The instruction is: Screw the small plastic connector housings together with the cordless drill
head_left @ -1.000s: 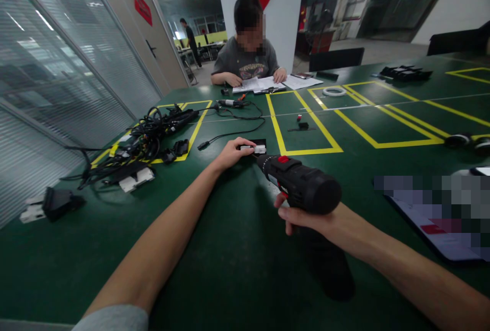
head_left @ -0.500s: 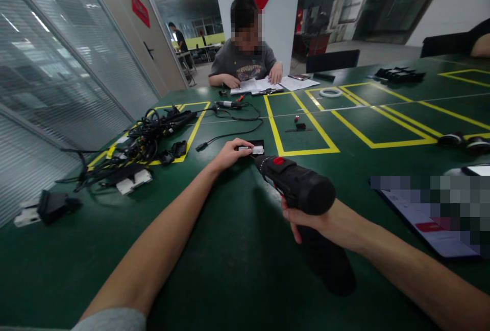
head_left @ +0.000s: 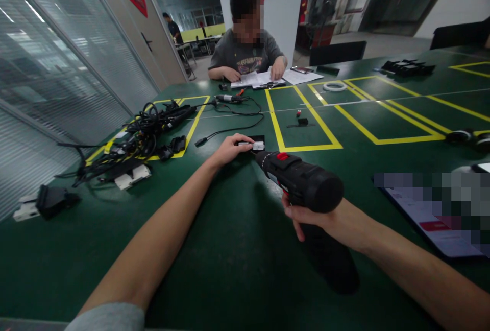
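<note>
My right hand is wrapped round the grip of a black cordless drill with a red switch on top. The drill's chuck points away from me, and its tip meets the near side of a small black and white part on the table. With its fingers closed over that part, my left hand presses it against the green tabletop. The fingers hide much of the part, and I cannot tell whether the bit is turning.
A tangle of black cables lies at the left, with black and white parts nearby. A thin cable runs beyond my left hand. A tablet lies at the right. Across the table a person handles papers.
The view has tipped slightly downward, so the scene sits a little higher. Both hands, the drill and the part keep nearly the same places relative to each other.
</note>
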### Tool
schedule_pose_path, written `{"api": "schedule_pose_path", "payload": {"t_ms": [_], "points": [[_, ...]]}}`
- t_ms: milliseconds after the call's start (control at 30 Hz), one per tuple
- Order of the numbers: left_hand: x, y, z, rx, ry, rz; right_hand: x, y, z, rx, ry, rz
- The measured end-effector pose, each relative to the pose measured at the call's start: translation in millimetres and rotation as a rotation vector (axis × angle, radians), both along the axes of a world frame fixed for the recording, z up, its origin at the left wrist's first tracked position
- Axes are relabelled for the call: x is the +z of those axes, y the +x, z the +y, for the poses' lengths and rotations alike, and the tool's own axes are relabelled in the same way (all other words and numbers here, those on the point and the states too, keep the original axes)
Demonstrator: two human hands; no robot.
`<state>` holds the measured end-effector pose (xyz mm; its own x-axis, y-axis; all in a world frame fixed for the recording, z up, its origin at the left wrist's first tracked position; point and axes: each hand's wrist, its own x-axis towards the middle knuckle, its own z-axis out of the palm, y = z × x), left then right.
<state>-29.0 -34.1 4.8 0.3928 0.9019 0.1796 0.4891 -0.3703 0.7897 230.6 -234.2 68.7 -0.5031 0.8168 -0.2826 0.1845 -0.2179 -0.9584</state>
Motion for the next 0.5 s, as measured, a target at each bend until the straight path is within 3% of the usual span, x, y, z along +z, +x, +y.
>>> {"api": "schedule_pose_path", "payload": {"t_ms": [500], "points": [[-2.3, 0.4, 0.0, -0.021, 0.027, 0.005, -3.1, 2.2, 0.4, -0.005, 0.028, 0.03]]}}
